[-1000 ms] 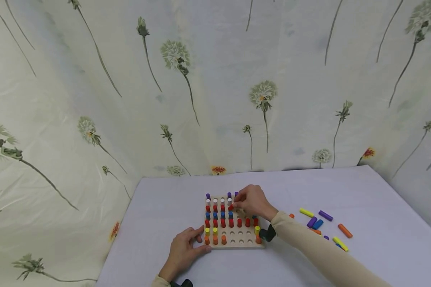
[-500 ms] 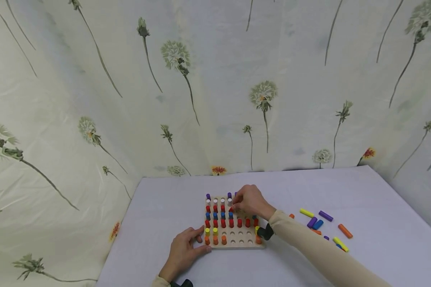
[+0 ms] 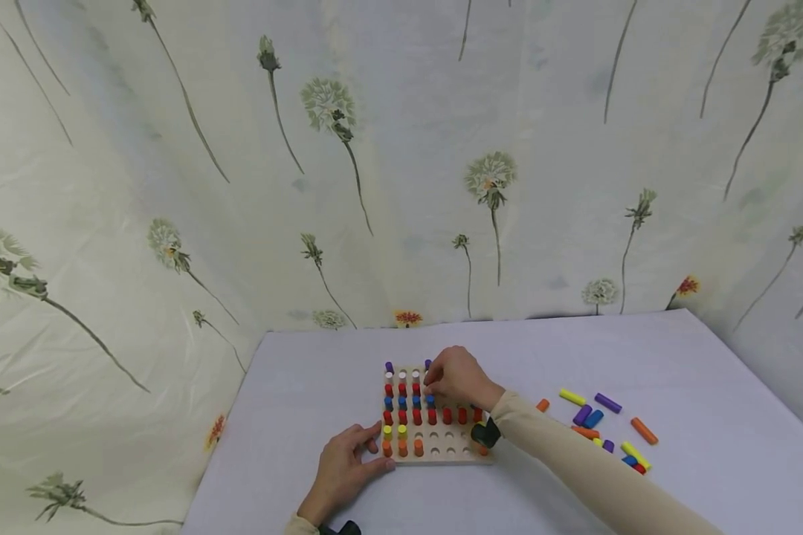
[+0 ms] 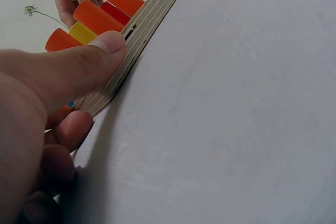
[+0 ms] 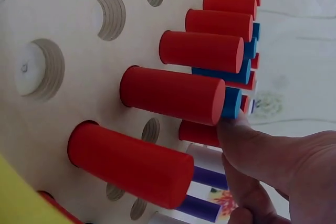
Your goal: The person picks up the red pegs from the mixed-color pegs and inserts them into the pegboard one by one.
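A wooden pegboard [image 3: 442,459] lies on the table with rows of orange, yellow, red, blue, white and purple pegs upright in its holes. My left hand [image 3: 343,462] grips the board's near left corner, thumb along the front edge and fingers curled at the side, as the left wrist view shows. Over the back half of the board, my right hand [image 3: 460,377] pinches a red peg [image 5: 198,132] near its top, in the row behind the blue pegs. That peg is hidden behind the fingers in the head view. A nearer red peg [image 5: 173,95] stands in front.
Loose pegs lie on the white table [image 3: 294,386] to the right of the board, among them an orange peg [image 3: 644,431], a purple peg [image 3: 607,403] and a yellow peg [image 3: 572,397]. My right forearm [image 3: 575,453] stretches between them and the board. A flowered cloth [image 3: 401,186] hangs behind.
My right hand has shifted slightly left and down over the board, and its fingers now cover the red peg that showed before. The left hand keeps its place at the corner.
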A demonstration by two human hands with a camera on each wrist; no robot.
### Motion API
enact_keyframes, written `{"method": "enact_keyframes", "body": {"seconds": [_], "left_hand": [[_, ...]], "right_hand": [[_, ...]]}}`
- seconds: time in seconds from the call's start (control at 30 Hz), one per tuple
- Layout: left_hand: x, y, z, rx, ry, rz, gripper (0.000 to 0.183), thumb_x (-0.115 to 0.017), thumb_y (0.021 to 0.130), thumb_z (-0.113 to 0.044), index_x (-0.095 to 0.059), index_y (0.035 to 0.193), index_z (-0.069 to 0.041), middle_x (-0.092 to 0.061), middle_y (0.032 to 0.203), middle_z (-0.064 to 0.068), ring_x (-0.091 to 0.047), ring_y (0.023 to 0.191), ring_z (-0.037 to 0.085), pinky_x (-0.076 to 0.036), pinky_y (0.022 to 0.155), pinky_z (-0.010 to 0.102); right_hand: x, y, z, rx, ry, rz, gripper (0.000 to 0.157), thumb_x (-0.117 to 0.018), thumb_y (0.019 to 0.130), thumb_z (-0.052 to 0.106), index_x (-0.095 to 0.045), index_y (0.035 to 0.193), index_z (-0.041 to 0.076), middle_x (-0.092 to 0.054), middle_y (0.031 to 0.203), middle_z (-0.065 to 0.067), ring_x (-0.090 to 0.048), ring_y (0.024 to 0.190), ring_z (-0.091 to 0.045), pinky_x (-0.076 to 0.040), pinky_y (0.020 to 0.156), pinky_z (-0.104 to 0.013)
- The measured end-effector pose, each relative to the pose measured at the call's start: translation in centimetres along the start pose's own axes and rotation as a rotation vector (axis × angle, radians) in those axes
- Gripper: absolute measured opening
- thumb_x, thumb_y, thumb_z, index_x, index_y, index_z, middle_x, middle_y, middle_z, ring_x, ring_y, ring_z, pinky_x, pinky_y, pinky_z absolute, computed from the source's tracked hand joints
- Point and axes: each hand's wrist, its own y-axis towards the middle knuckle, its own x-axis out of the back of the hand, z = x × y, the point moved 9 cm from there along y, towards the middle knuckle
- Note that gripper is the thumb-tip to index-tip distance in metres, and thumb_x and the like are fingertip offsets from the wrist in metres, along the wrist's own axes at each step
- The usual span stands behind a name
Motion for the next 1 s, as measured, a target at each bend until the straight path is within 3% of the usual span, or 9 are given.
{"method": "enact_keyframes", "body": {"seconds": [0.3,0.43,0.6,0.77,1.0], "left_hand": [[0.0,0.0,0.1,0.027,0.023,0.009,0.066,-0.089,0.083,-0.047,-0.073,0.137,-0.013,-0.062,0.086,-0.012,-0.041,0.064,0.002,-0.03,0.058,0.02],[-0.1,0.0,0.1,0.045,0.023,0.012,0.066,-0.089,0.083,-0.047,-0.073,0.137,-0.014,-0.062,0.086,-0.014,-0.041,0.064,0.002,-0.031,0.058,0.019],[-0.4,-0.1,0.0,0.049,0.016,0.021,0.066,-0.09,0.083,-0.046,-0.073,0.138,-0.014,-0.062,0.087,-0.013,-0.041,0.064,0.002,-0.031,0.058,0.02],[-0.5,0.0,0.0,0.05,0.021,0.017,0.066,-0.09,0.083,-0.047,-0.073,0.137,-0.014,-0.062,0.086,-0.014,-0.041,0.064,0.002,-0.031,0.058,0.02],[-0.3,-0.1,0.1,0.038,0.042,0.004,0.066,-0.089,0.082,-0.049,-0.073,0.137,-0.015,-0.061,0.086,-0.015,-0.041,0.064,0.001,-0.031,0.058,0.019]], "right_hand": [[0.0,0.1,-0.2,0.005,0.011,0.052,0.006,-0.089,0.086,0.016,-0.086,0.088,0.012,-0.078,0.082,0.005,-0.063,0.081,-0.01,-0.053,0.078,-0.032],[0.5,-0.3,0.3,0.055,0.051,0.107,0.007,-0.084,0.091,0.011,-0.086,0.097,0.008,-0.081,0.09,0.001,-0.064,0.087,-0.012,-0.053,0.081,-0.036],[2.6,-1.2,-0.2,0.147,0.024,0.105,0.009,-0.082,0.092,0.01,-0.086,0.1,0.01,-0.082,0.094,0.002,-0.067,0.088,-0.011,-0.054,0.078,-0.034],[5.9,-3.1,-1.9,0.184,-0.035,0.125,0.008,-0.083,0.092,0.013,-0.086,0.099,0.01,-0.081,0.092,0.006,-0.068,0.085,-0.007,-0.056,0.076,-0.033],[9.3,-8.1,-6.7,0.063,-0.064,0.222,0.008,-0.085,0.09,0.015,-0.085,0.097,0.011,-0.076,0.087,0.01,-0.061,0.081,-0.006,-0.051,0.072,-0.028]]}}
